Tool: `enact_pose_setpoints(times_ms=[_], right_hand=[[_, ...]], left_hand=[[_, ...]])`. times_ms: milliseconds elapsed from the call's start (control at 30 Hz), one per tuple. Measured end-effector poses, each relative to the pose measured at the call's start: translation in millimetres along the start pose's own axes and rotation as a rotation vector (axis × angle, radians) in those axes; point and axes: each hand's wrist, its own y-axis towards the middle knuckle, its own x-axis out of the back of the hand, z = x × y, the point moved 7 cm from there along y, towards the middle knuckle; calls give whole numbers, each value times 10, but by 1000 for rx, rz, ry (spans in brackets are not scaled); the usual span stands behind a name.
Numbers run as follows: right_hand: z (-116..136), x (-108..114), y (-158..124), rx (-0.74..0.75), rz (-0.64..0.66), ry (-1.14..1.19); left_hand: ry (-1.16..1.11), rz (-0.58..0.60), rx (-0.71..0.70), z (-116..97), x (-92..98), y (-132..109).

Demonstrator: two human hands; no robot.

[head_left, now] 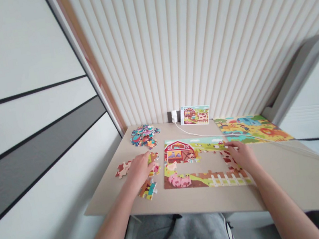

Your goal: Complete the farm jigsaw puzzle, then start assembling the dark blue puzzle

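A partly built farm puzzle with a red barn lies on the beige table, a gap open in its middle. My left hand lies flat, fingers stretched over loose pieces left of the puzzle. More loose pieces sit just below that hand, and one brown-and-white piece lies further left. My right hand rests on the puzzle's right side, fingers bent down onto the pieces there; whether it grips one is hidden.
A heap of loose pieces sits at the back left. A small reference picture leans on the ribbed wall beside a white charger and cable. A finished colourful puzzle lies at right, a grey-white cabinet beyond.
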Motion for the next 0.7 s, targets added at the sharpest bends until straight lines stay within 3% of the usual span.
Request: enact_pose_setpoints(times_ms=[367,567,700], right_hand=[[10,-6,3,19,3,-6],[12,-8,6,20,-7,-7],[25,-9,3,42,-17,-3]], left_hand=[[-63,-55,0,23,-25,10],[-285,-177,-89,-62,83,37],[-482,-207,-25,-121,184,-4]])
